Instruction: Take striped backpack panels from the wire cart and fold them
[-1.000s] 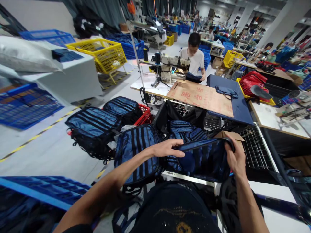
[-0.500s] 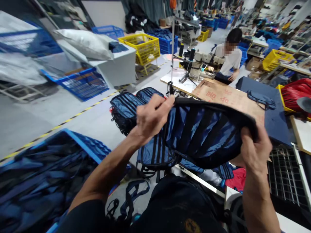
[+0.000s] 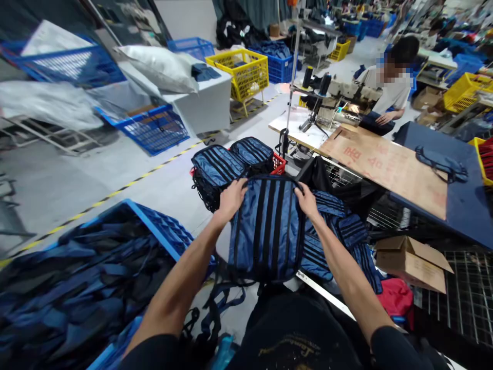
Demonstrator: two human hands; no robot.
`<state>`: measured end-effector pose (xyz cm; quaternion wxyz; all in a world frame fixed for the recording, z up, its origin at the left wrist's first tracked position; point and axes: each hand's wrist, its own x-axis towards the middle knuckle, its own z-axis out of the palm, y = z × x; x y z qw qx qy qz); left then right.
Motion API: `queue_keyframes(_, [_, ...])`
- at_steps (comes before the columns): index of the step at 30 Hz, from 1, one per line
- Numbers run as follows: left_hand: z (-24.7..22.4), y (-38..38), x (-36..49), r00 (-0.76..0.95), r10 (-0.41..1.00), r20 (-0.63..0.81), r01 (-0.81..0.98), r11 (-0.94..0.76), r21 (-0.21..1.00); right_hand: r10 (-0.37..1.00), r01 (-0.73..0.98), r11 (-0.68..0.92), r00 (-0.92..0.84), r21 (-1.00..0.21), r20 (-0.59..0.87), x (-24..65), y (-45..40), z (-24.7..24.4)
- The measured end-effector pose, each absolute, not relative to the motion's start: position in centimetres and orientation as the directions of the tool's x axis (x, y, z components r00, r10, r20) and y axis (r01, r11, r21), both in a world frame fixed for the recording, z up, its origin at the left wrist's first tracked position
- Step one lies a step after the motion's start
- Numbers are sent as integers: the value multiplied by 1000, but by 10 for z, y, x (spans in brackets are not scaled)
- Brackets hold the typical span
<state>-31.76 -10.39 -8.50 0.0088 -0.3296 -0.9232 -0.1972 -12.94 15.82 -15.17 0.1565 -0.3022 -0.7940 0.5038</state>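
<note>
A blue backpack [image 3: 265, 231] with black vertical straps lies in front of my body, its striped face turned up. My left hand [image 3: 231, 200] grips its upper left corner, and my right hand [image 3: 307, 199] is closed on the upper right corner. Beyond it, two stacks of similar blue backpacks [image 3: 219, 163] sit in a red basket [image 3: 279, 164]. More blue striped pieces [image 3: 352, 229] are heaped just right of my right forearm. Loose dark straps [image 3: 223, 303] hang below the backpack's left side.
On the left stands a blue crate [image 3: 154, 226] full of dark blue fabric pieces. A cardboard box [image 3: 412, 262] and a red cloth [image 3: 395, 295] are at the right. Ahead, a co-worker [image 3: 389, 82] sits at a sewing machine [image 3: 354, 92], by a brown board [image 3: 385, 169].
The backpack part stretched sideways between my hands has come down and now faces up flat. My right hand moved left, nearer my left hand. The view has shifted left.
</note>
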Motion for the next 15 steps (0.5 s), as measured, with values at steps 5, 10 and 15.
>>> queue_keyframes(5, [-197, -122, -264, -698, 714, -65, 687, 692, 223, 638, 599, 161, -670, -785, -380, -88, 150, -250])
queue_keyframes(10, [-281, -128, -198, -550, 812, -194, 757, 583, 295, 589, 832, -105, -390, -545, -708, 29, 146, -321])
queue_keyframes(15, [-320, -106, -198, -659, 736, -157, 689, 674, 267, 497, 870, -345, -149, -352, -855, 125, 142, -379])
